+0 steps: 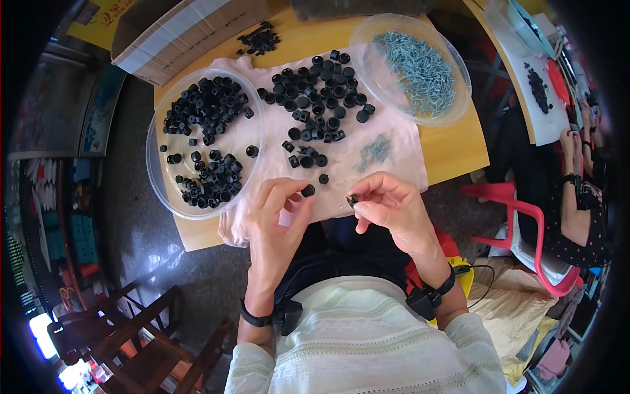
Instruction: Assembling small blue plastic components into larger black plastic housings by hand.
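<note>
Between the thumb and fingers of my left hand [274, 213] is a small round black plastic cap [308, 190]. Just to its right, my right hand [397, 209] pinches a small black plastic part [352, 199]; a thin silvery tip, perhaps a screw, shows beside it. The two pieces are apart, above the near edge of a pale pink cloth [282, 172]. Beyond my hands, several black caps and parts [321, 92] lie loose on that cloth. A small heap of silvery screws [375, 152] rests there too, nearer my right hand.
To the left stands a round clear tray [152, 167] of black parts. A clear tub [462, 72] of screws sits far right on the wooden table [453, 148]. Behind are a cardboard box [190, 39] and tiny black pieces [261, 39]. Another person sits right, near a red chair [539, 243].
</note>
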Motion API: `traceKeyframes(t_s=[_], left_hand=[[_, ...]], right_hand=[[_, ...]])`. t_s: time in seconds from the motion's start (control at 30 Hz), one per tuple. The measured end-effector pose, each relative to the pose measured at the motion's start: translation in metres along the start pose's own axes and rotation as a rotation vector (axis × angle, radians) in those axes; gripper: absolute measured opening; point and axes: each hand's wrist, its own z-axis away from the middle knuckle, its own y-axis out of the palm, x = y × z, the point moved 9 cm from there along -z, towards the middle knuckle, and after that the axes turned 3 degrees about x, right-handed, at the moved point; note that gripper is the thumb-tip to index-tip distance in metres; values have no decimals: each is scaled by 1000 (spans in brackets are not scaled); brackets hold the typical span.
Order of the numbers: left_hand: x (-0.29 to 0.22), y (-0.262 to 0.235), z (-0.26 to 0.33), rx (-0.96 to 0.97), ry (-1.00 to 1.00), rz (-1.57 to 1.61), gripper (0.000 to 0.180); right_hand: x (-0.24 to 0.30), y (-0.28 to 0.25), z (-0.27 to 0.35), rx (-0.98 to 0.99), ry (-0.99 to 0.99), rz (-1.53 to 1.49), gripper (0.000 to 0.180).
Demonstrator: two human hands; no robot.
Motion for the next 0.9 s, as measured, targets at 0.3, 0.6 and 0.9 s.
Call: traceKeyframes(t_s=[0.3, 0.6, 0.9], left_hand=[[-5, 26, 24, 117, -176, 1038, 26], [-5, 38, 31, 149, -199, 1245, 26], [3, 36, 33, 94, -231, 1268, 23]], right_hand=[[-6, 9, 9, 59, 78, -285, 23], [6, 11, 18, 65, -28, -243, 22], [43, 30, 30, -53, -305, 219, 21]])
